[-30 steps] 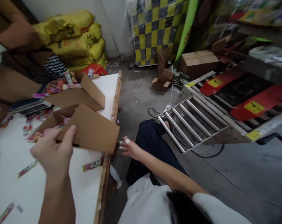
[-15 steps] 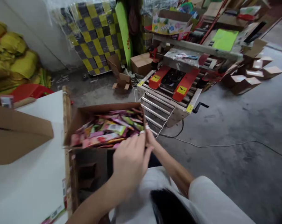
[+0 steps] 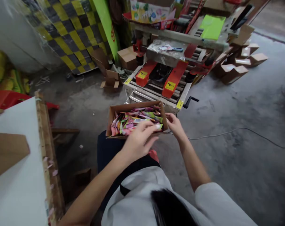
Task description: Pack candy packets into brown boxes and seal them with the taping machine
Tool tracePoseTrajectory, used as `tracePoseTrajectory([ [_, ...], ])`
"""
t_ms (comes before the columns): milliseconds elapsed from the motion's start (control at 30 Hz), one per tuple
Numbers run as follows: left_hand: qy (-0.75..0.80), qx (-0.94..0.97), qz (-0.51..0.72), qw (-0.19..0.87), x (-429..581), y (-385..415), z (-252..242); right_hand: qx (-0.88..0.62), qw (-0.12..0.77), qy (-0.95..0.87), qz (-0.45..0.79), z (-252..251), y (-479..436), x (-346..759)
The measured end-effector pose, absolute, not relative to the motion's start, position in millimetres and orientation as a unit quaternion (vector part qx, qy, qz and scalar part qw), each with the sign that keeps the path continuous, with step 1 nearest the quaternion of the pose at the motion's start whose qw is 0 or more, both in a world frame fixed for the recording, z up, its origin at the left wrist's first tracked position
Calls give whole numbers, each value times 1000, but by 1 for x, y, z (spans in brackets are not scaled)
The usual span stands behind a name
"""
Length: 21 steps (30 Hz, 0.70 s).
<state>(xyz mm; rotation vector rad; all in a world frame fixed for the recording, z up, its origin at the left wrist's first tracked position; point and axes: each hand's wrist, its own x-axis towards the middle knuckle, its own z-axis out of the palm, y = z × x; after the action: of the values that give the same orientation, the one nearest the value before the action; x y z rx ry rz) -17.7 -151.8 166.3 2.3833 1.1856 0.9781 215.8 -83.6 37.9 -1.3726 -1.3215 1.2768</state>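
Observation:
An open cardboard box (image 3: 136,137) is filled with small, flat, colourful packets (image 3: 130,121), mostly pink and green. My left hand (image 3: 140,138) reaches over the near right part of the box, thumb apart from the stretched fingers. Its fingertips are over the packets; whether they touch any is unclear. Beside the right end wall, my right hand (image 3: 176,125) has bent, parted fingers at the cardboard, with no packet visible in them. The box is at the near end of a roller conveyor (image 3: 142,94), above my dark-trousered leg. What bears its underside is hidden.
A taping machine with red guides (image 3: 174,80) and a black crank handle (image 3: 190,101) stands ahead. Left is a white table (image 3: 17,201) with a wooden edge. A grey cable (image 3: 217,135) crosses the floor at right. Open cartons (image 3: 236,70) lie farther right.
The packet-filled box has moved away from the white table's edge towards the conveyor's end. My hands, together at its right corner before, are now apart. The view has turned.

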Motion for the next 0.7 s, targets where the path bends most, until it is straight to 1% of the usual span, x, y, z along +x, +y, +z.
tracePoseTrajectory([
  [67, 481, 768, 421, 48, -66, -157, 170, -522, 426, -508, 537, 55, -89, 228],
  [100, 533, 723, 439, 26, -91, -157, 171, -498, 432, -502, 559, 64, -91, 231],
  [133, 580, 685, 438, 53, -116, -154, 171, -470, 437, -501, 581, 73, -91, 233],
  [167, 609, 659, 425, 119, -136, -150, 168, -443, 438, -503, 599, 83, -90, 233],
  [233, 620, 630, 364, 293, -163, -137, 161, -401, 411, -521, 631, 98, -82, 228],
  [300, 588, 612, 291, 441, -168, -123, 153, -370, 340, -557, 661, 110, -69, 219],
  [367, 555, 610, 232, 516, -157, -108, 148, -344, 253, -608, 669, 118, -57, 208],
  [400, 543, 622, 203, 526, -149, -99, 147, -333, 210, -638, 661, 122, -51, 203],
  [467, 532, 668, 137, 501, -132, -83, 147, -321, 129, -696, 629, 129, -43, 195],
  [567, 541, 724, 19, 427, -112, -62, 147, -290, 12, -753, 590, 139, -39, 189],
  [633, 539, 754, -64, 370, -101, -53, 144, -247, -34, -785, 567, 143, -42, 186],
  [700, 529, 789, -133, 282, -89, -48, 137, -216, -53, -817, 532, 143, -46, 183],
])
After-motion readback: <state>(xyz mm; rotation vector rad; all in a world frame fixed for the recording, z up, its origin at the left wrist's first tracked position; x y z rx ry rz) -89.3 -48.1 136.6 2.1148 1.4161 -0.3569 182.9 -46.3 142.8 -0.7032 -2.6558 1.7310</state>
